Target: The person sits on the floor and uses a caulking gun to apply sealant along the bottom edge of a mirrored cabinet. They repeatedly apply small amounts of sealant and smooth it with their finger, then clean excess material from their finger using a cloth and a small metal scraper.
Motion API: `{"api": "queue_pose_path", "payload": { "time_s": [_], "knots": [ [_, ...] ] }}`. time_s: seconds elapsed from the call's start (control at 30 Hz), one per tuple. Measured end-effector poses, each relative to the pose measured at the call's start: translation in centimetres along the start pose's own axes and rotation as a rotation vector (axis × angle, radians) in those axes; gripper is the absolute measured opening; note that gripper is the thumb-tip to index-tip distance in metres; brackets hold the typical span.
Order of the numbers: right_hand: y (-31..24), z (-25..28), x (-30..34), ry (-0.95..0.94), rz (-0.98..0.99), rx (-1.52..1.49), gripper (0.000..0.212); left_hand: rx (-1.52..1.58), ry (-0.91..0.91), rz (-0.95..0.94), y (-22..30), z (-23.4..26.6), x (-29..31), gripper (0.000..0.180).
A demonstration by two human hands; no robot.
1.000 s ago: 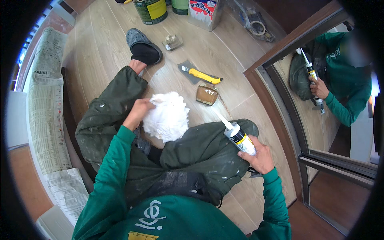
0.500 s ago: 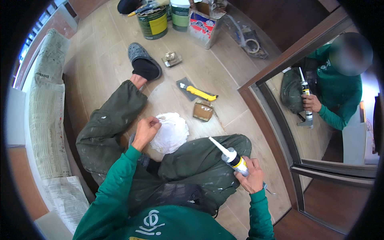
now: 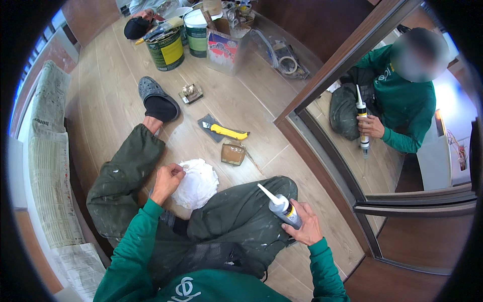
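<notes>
My right hand (image 3: pixel 305 225) is wrapped around a sealant cartridge (image 3: pixel 286 210) with a long white nozzle, which points up and to the left over my right thigh. The mirror shows the same cartridge held upright, nozzle at the top. By the left edge of a crumpled white cloth (image 3: pixel 197 185), my left hand (image 3: pixel 168 182) is closed, thumb and fingers drawn together. Whether anything is between those fingertips I cannot make out. The cloth lies on the floor between my legs.
Beyond the cloth lie a brown block (image 3: pixel 233 153), a yellow utility knife (image 3: pixel 229 132) on a dark pad, and a small smeared piece (image 3: pixel 191 93). Paint cans (image 3: pixel 166 52) and buckets stand farther off. A mirrored door (image 3: pixel 385 173) borders the right; newspaper (image 3: pixel 50 166) covers the left edge.
The whole view has shifted, so floor items appear farther left. The cartridge has turned a little in my right hand, and the metal bit behind that hand no longer shows.
</notes>
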State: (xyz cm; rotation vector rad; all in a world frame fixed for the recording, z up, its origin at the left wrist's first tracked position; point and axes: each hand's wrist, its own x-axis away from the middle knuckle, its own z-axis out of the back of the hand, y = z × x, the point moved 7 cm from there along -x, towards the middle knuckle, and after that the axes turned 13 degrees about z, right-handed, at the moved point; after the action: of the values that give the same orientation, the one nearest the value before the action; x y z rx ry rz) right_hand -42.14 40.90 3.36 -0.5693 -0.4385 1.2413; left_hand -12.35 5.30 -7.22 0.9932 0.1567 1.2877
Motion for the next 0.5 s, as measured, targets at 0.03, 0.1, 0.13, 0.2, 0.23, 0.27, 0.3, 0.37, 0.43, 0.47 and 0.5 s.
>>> {"api": "queue_pose_path", "payload": {
  "time_s": [0.03, 0.1, 0.13, 0.2, 0.23, 0.27, 0.3, 0.37, 0.43, 0.47, 0.5],
  "knots": [
    [0.1, 0.1, -0.1, 0.015, 0.005, -0.011, 0.075, 0.001, -0.002, -0.014, 0.3, 0.2, -0.2, 0.024],
    [0.3, -0.1, -0.5, 0.012, -0.008, -0.009, 0.075, 0.016, 0.003, -0.004, 0.5, 0.7, -0.7, 0.024],
    [0.4, -0.3, -0.8, -0.006, -0.025, 0.002, 0.075, 0.025, 0.008, -0.026, 0.8, 1.0, -0.7, 0.023],
    [0.3, -0.6, -1.3, -0.015, -0.034, 0.016, 0.072, 0.035, 0.014, -0.025, 1.0, 1.4, -0.8, 0.023],
    [0.2, -0.7, -1.4, -0.037, -0.033, 0.026, 0.071, 0.022, 0.017, -0.030, 1.1, 1.7, -0.8, 0.023],
    [0.1, -0.7, -1.5, -0.066, -0.025, 0.036, 0.070, 0.009, 0.015, -0.025, 1.1, 1.7, -0.8, 0.022],
    [0.3, -0.8, -1.5, -0.105, -0.050, 0.066, 0.070, -0.004, 0.011, -0.020, 1.0, 1.9, -0.7, 0.022],
    [0.1, -1.2, -1.1, -0.156, -0.038, 0.000, 0.071, 0.022, 0.019, -0.028, 0.8, 2.3, -0.6, 0.022],
    [-0.1, -1.6, -0.4, -0.173, -0.025, -0.028, 0.071, 0.059, 0.031, -0.016, 0.3, 2.5, -0.4, 0.023],
    [-0.1, -1.6, 0.0, -0.135, -0.036, -0.067, 0.071, 0.061, 0.043, -0.033, 0.1, 2.7, -0.5, 0.023],
    [-0.2, -1.7, 0.3, -0.132, -0.024, -0.018, 0.071, 0.047, 0.046, -0.014, -0.3, 2.7, -0.4, 0.024]
  ]
}}
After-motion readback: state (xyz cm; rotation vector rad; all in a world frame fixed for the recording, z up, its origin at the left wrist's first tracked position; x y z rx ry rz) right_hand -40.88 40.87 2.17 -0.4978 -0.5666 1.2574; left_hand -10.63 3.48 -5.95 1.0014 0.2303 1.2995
